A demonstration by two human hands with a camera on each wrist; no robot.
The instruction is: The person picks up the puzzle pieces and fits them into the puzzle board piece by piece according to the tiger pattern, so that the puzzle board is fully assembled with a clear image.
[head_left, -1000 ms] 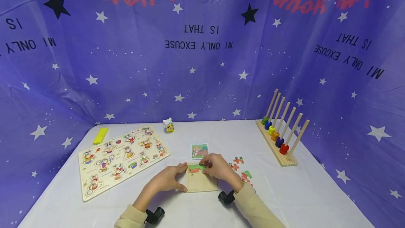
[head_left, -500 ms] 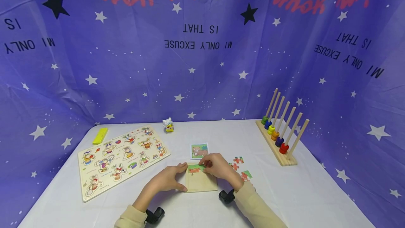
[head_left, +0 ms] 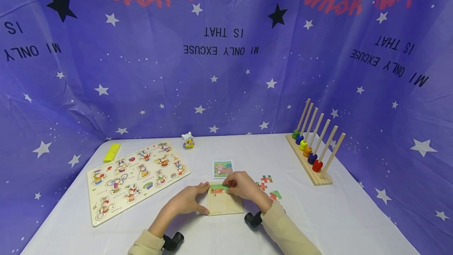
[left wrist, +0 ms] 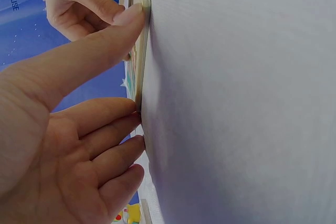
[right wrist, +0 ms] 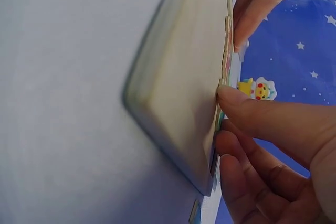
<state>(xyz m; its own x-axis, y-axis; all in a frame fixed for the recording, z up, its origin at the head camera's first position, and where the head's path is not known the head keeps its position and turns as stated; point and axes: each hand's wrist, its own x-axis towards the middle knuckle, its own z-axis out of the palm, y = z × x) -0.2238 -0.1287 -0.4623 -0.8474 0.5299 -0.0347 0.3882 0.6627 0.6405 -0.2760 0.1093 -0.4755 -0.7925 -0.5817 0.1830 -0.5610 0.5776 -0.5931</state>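
Note:
A shallow wooden puzzle tray (head_left: 226, 207) lies on the table in front of me. Along its left side rests my left hand (head_left: 185, 200), thumb at the near corner and fingertips at the far one, fingers fairly straight. My right hand (head_left: 244, 188) pinches a jigsaw piece (right wrist: 219, 121) over the tray's far part; fingers mostly cover it. Left of that, a joined patch of pieces (head_left: 217, 189) in green and orange lies in the tray's far left corner. Several loose jigsaw pieces (head_left: 275, 196) lie right of the tray. Behind it is a picture card (head_left: 223, 169) with animals.
A large picture puzzle board (head_left: 141, 192) lies at left, with a yellow case (head_left: 112, 152) behind it. At the back stands a small toy figure (head_left: 188, 140). A wooden peg stand (head_left: 311, 164) with coloured beads occupies the right. A purple star-printed curtain (head_left: 226, 89) surrounds the table.
Both hands keep nearly the same place on the tray. The right fingers shift only slightly around the pinched piece.

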